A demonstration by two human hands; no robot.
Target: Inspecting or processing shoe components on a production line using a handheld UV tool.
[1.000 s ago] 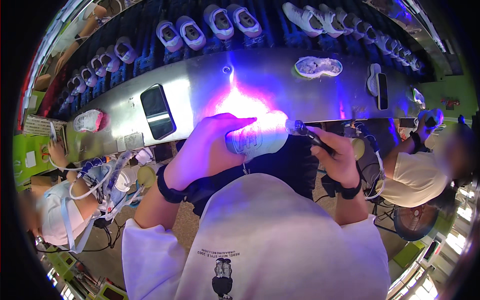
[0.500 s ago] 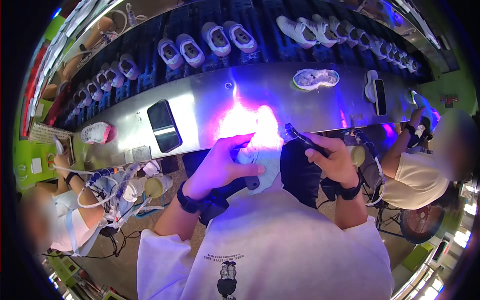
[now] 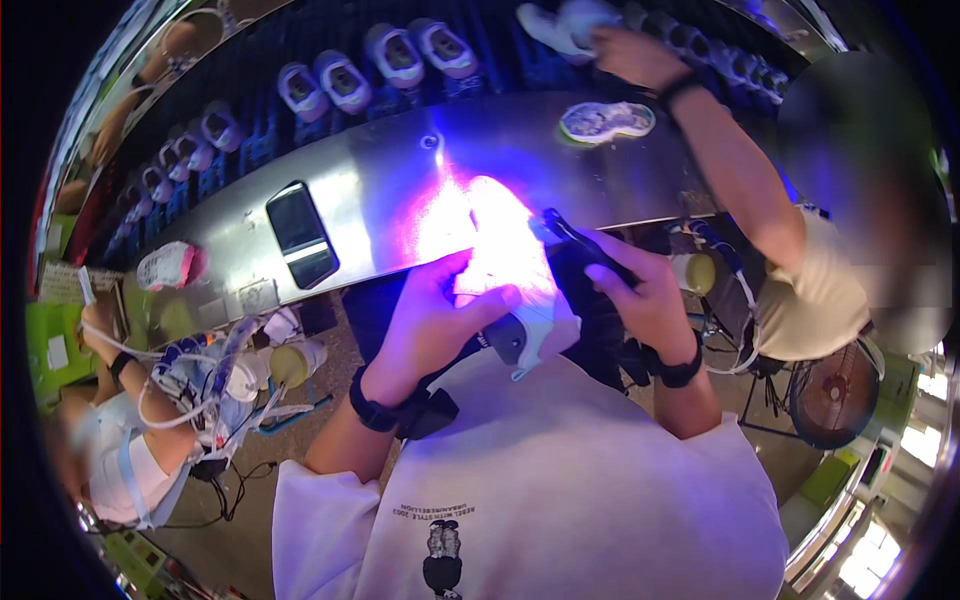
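Note:
My left hand (image 3: 436, 312) grips a pale shoe upper (image 3: 540, 335) by its side, fingers and thumb wrapped round it. Strong violet-pink light washes out its far end, so surface detail there is lost. In my right hand (image 3: 643, 300) is a slim black-handled brush (image 3: 588, 248). Its dark head points to the upper's right edge; glare hides whether they touch. Both hands are in front of the steel bench (image 3: 375, 190), close to its near edge.
A black phone (image 3: 298, 235) lies on the bench, left of the glare. Shoe soles (image 3: 607, 122) (image 3: 165, 267) rest right and left. Pale shoes (image 3: 392, 58) line the dark conveyor. A co-worker's arm (image 3: 735, 165) reaches across at right; another person (image 3: 130, 440) works at left. Pots (image 3: 300, 362) stand below.
My left hand has tilted the upper, showing more of its near end. The brush has come closer to it. The right co-worker's arm has swung over to a shoe on the conveyor. My view has shifted.

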